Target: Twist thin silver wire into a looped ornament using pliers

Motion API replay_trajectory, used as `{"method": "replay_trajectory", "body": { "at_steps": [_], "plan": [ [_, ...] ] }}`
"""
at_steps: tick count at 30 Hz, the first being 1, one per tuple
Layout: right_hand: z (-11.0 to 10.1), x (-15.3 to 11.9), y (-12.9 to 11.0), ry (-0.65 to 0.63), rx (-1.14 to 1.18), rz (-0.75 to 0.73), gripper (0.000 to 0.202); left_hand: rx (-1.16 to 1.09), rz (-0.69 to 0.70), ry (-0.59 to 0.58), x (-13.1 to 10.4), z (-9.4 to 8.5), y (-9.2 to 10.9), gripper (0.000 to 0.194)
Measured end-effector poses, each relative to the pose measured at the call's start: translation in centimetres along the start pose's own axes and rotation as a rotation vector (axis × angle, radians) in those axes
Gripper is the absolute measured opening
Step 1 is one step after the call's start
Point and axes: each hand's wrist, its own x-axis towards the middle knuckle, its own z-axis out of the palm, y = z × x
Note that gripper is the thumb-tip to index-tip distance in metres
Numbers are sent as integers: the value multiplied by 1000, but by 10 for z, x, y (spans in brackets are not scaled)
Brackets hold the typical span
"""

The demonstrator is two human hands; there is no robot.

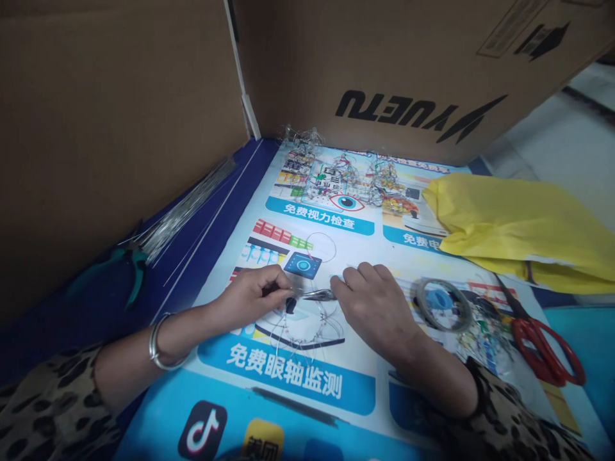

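While left hand (262, 289) pinches wire (302, 344), right hand (369, 306) grips tool (319, 295).

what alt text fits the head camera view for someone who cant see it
A person's right hand grips a shiny metal object reaching toward the pinched left hand, above fine wires on a printed poster. To the right lie red scissors, a tape roll and a yellow bag; to the left, teal pliers and a wire bundle.

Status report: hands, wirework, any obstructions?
Left hand pinching wire. Right hand gripping shiny metal piece. Wire ring just below. Red-handled scissors lie clear of both hands.
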Motion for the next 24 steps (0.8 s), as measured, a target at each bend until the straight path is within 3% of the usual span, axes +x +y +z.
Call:
{"method": "replay_trajectory", "body": {
  "at_steps": [6, 24],
  "plan": [
    [-2, 1, -2, 17, -16, -26, 8, -7, 53, -1, 0, 0, -1, 11],
    [0, 0, -4, 33, -45, -36, 7, 247, 194, 37, -2, 1, -1, 9]
  ]
}}
